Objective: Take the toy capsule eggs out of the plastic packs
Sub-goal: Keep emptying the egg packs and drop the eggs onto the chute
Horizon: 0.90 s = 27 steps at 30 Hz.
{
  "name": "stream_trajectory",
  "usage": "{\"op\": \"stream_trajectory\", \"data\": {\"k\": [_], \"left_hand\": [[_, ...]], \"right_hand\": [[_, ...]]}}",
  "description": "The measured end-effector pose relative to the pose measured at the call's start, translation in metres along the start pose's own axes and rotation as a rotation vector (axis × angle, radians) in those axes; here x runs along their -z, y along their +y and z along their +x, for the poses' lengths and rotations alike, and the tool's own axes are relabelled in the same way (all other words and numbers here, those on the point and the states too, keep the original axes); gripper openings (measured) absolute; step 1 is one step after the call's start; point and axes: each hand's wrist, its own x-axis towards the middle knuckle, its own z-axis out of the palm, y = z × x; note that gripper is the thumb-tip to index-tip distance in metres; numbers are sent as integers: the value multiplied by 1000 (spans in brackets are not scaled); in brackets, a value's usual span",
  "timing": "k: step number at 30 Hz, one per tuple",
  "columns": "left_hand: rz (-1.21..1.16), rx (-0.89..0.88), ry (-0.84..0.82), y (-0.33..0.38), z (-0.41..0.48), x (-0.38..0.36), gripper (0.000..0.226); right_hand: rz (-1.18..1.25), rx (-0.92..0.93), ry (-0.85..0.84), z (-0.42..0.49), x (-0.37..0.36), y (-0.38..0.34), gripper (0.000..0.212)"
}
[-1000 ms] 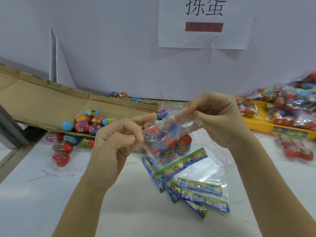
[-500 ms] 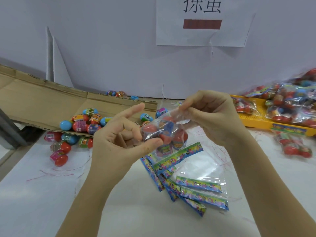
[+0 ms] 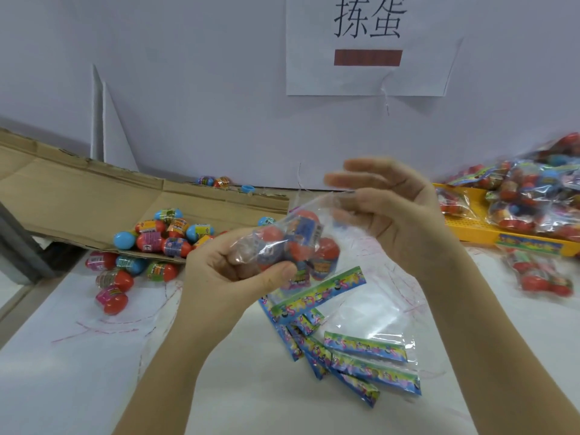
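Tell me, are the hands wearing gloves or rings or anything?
No gloves. The left hand and the right hand are bare, with no rings, watch or bracelet showing. No sleeves come into view either. The left thumbnail looks short and unpainted.

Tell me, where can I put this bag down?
Bare table lies at the near left, below the loose eggs, and at the near right, below the full packs. The middle is crowded with empty packs.
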Motion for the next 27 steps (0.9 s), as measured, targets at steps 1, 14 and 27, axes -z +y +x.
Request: {"op": "stream_trajectory", "data": {"k": [1, 14, 27], "left_hand": [[4, -5, 13, 0, 0, 0, 38], [-59, 11, 52, 1, 1, 0, 44], [-37, 100, 31, -4, 1, -2, 32]], "right_hand": [[67, -2, 42, 2, 5, -5, 37], [-300, -222, -169, -4, 9, 1, 19], [-342, -204, -27, -1, -6, 14, 13]]}}
